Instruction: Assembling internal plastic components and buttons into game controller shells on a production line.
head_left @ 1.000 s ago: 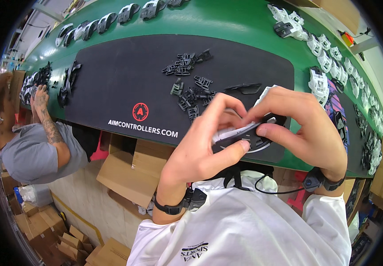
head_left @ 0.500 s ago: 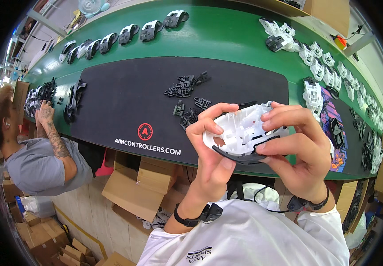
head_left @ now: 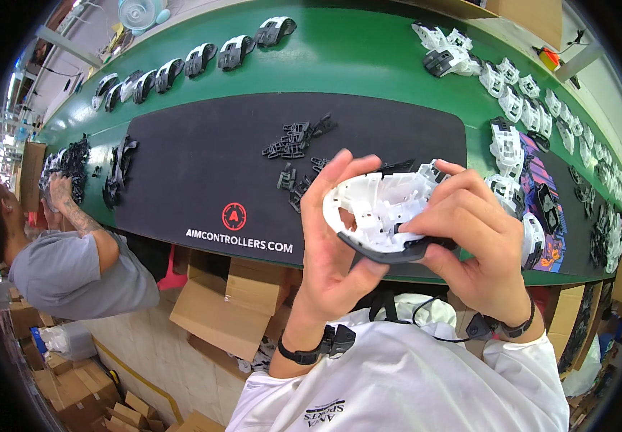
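I saw the left hand (head_left: 323, 265) clamp the white shell (head_left: 377, 209); the right hand (head_left: 480, 234) gripped it too (fingertips (head_left: 416, 225) probably inside, partly hidden); I judged light, even pressure best.

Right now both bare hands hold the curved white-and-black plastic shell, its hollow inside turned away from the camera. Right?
Not quite: the curved white-and-black plastic shell has its hollow inside turned toward the camera, as the head view shows by its white inner walls. The bare left hand and bare right hand do both hold it.
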A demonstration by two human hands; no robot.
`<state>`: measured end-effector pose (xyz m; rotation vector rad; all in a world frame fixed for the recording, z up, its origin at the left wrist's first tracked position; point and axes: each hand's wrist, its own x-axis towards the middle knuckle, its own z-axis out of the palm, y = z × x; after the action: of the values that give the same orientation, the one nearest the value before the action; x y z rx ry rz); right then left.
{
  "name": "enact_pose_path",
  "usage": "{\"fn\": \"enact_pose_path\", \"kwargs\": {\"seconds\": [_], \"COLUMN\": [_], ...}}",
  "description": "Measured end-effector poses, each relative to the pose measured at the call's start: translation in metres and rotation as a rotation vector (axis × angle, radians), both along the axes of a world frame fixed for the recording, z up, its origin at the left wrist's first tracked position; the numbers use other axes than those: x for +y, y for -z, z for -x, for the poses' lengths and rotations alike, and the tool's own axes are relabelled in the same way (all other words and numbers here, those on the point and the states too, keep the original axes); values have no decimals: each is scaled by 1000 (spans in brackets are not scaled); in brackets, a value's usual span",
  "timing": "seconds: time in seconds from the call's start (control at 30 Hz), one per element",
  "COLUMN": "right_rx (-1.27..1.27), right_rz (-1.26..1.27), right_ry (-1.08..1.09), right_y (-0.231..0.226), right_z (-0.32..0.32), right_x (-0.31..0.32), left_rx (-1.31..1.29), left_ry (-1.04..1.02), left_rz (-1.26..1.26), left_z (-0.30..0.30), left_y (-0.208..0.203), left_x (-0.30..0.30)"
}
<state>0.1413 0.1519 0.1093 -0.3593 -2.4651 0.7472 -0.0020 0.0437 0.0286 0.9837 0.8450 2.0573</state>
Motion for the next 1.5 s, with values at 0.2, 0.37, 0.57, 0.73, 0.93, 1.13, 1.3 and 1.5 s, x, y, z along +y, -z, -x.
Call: {"fn": "enact_pose_path", "kwargs": {"seconds": [0.2,0.37,0.57,0.73,0.93,1.13,1.3,1.5], "right_rx": [-32,127,147,148,201,304,-17,-345], "right_rz": [216,279,397,460,581,581,496,-175], "right_ry": [-77,-68,-58,-63,23,91,81,-28], "right_y": [-5,15,20,19,22,54,45,108], "right_z": [-8,-11,-26,-36,-25,2,52,131], "right_x": [6,7,6,4,19,60,97,97], "left_rx": [-80,-115,-111,-55,-69,-11,821,1442], "left_ry": [73,10,9,49,-42,216,-180,-370], "left_rz": [-19,65,181,192,260,504,814,1003], "left_z": [-4,-14,-26,-37,-37,36,173,231], "left_y": [-4,-4,-8,-13,-34,-24,-38,13], "left_x": [2,4,2,14,30,83,171,289]}}
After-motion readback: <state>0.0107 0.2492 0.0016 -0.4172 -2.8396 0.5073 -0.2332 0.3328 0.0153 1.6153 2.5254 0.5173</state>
